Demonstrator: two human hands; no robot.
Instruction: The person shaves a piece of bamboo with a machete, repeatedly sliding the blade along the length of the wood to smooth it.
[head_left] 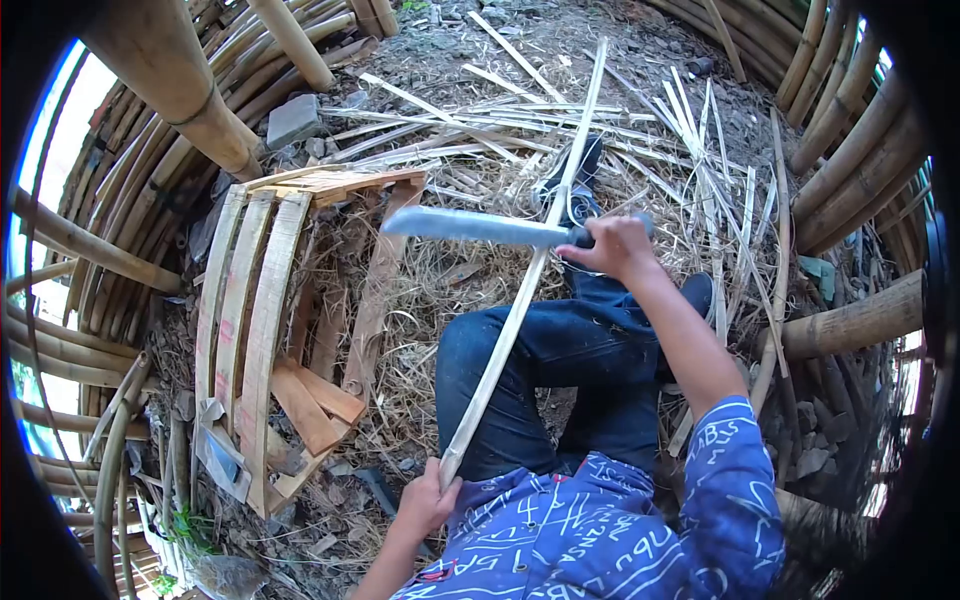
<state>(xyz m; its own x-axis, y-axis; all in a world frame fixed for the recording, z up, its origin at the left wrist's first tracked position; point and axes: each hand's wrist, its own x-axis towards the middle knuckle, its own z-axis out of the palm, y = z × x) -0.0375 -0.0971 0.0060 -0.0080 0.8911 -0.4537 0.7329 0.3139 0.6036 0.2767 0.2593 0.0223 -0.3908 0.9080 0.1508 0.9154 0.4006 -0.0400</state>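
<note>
A slatted wooden pallet (262, 330) lies at the left, well apart from the work. The left hand (428, 500) is closed around the low end of a long bamboo strip (500, 350), which slants up and away across the jeans-clad leg (585, 360). The machete (460, 226) lies across the strip, blade pointing left, its handle wrapped in the fisted right hand (612, 245). The cut seems to want a firm low grip, with the edge angled away from the knee beneath. Loose bamboo slivers (690, 150) litter the ground, and a thick bamboo pole (850, 322) crowds the right elbow's swing.
</note>
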